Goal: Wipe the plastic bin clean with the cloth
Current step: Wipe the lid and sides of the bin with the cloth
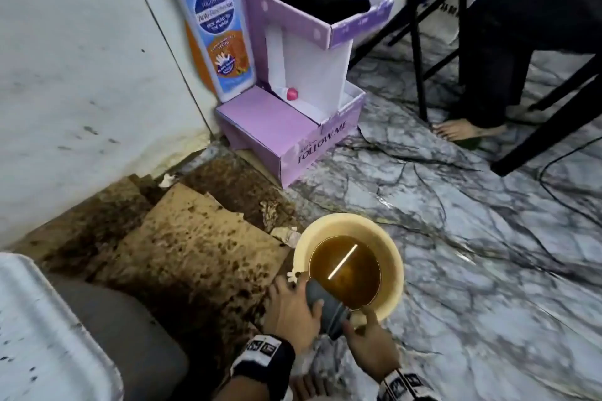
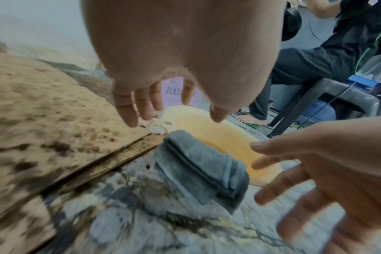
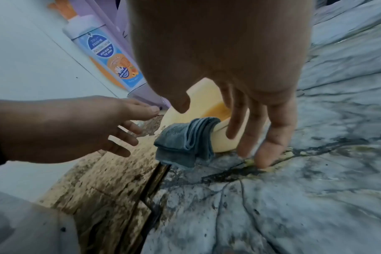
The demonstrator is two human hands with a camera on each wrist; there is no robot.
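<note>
While both hands hover low over the marble-patterned floor [image 1: 472, 238], neither holds anything — the left hand [image 1: 294, 311] has its fingers spread and relaxed, and the right hand [image 1: 371, 345] likewise hangs with straight, loose fingers. Between them, just ahead of the palms, lies the folded grey cloth [image 1: 327, 309], draped over the near rim of the round cream plastic bin [image 1: 395, 257]: its far end dips toward the brown water [image 1: 345, 270] inside, and its near end hangs down outside onto the floor. The cloth's long axis runs away from the person, roughly in line with the forearms, crossing the rim at about a right angle.

From the left wrist view the cloth [image 2: 200, 165] sits below and slightly right of the left hand's fingertips [image 2: 130, 118]; from the right wrist view it [image 3: 185, 141] lies just left of the right hand's fingers [image 3: 270, 151], which reach down close beside the bin's outer wall [image 3: 223, 141]. Both hands are near it; the right looks marginally closer, though the left seems as well placed to close over the fold.

Left of the left hand lies a stained brown board [image 1: 195, 257]. Beyond the bin stand a purple cardboard display stand [image 1: 293, 127] and a bottle-shaped cardboard cutout [image 1: 215, 29] against the wall.
</note>
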